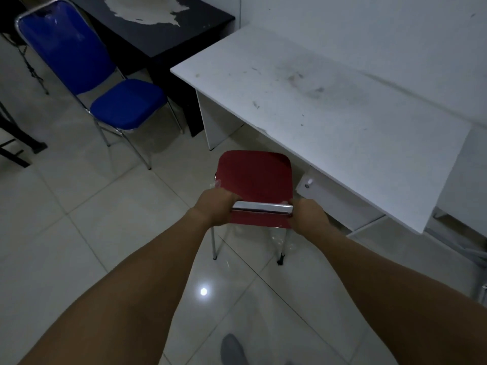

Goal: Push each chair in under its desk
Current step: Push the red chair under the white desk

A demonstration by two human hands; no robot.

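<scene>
A red chair (254, 177) with chrome legs stands on the tiles in front of the white desk (329, 109), its seat just short of the desk's front edge. My left hand (217, 208) grips the left end of the chair's chrome back rail. My right hand (307, 214) grips the right end of that rail. A blue chair (123, 104) with a chrome frame stands to the left, turned sideways beside the black desk (168, 25), not under it.
The white desk has a drawer unit (334, 198) under its right part and a white side panel (213, 122) on the left. Dark furniture legs (15, 143) stand at the far left. My grey shoe (233, 350) shows on the glossy tiled floor.
</scene>
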